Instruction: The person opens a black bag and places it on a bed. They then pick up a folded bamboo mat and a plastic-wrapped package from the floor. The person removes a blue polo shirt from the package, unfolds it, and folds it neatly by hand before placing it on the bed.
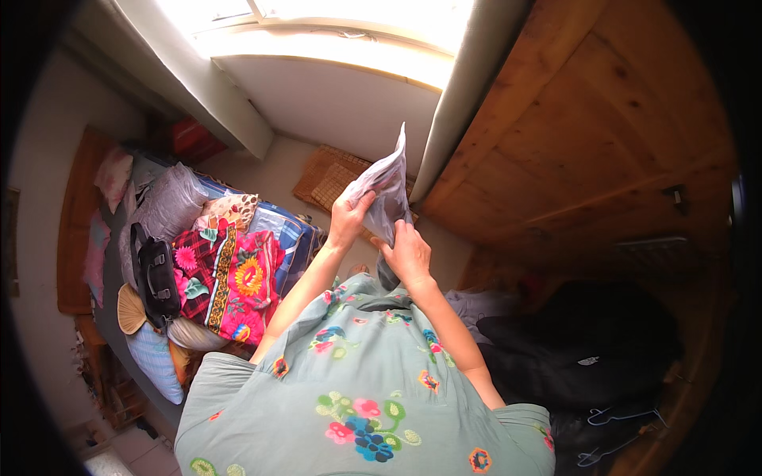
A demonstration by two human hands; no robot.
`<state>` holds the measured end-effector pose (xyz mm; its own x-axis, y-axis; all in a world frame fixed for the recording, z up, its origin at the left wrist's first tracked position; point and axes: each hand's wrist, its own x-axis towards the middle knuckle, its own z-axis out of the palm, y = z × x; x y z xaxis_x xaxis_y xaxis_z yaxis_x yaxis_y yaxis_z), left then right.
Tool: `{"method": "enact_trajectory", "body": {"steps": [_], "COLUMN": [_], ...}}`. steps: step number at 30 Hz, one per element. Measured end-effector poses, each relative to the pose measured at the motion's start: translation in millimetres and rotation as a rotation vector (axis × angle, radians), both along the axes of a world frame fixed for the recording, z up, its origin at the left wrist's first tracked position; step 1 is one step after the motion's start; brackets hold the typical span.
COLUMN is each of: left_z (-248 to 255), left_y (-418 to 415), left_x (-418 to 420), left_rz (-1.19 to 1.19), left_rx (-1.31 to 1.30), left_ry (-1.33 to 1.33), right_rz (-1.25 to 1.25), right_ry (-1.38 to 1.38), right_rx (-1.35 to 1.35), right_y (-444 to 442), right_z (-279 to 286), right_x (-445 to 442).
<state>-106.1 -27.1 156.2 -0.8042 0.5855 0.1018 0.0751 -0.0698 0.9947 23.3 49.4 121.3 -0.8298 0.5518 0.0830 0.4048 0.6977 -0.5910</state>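
Both of my hands hold up a thin, greyish translucent sheet, perhaps a plastic bag (390, 199), in front of my body. My left hand (350, 217) grips its left edge, with the thumb on top. My right hand (408, 253) pinches its lower right part, a little lower and nearer to me. One corner of the sheet points up towards the window, and a darker part hangs below my right hand. What the sheet may contain cannot be told.
On the left, a bed carries a folded red floral blanket (247, 279), a black handbag (158, 279), pillows (172, 202) and a hand fan (131, 309). Woven mats (333, 178) lie below the window. Right are a wooden wardrobe (571, 143), dark clothes (571, 351) and hangers (622, 416).
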Motion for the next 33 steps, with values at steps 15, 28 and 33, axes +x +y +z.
{"method": "enact_trajectory", "body": {"steps": [15,28,33], "left_z": [18,37,33], "left_y": [-15,-18,-4], "left_x": [-1,4,7], "left_rz": [-0.150,-0.068,-0.110], "left_rx": [-0.330,-0.144,-0.159], "left_ry": [0.719,0.709,0.868], "right_rz": [0.094,0.102,0.075], "right_ry": [0.578,0.498,0.466], "right_rx": [-0.250,-0.077,0.056], "right_y": [21,20,29], "right_z": [88,72,71], "right_x": [-13,-19,-9]}}
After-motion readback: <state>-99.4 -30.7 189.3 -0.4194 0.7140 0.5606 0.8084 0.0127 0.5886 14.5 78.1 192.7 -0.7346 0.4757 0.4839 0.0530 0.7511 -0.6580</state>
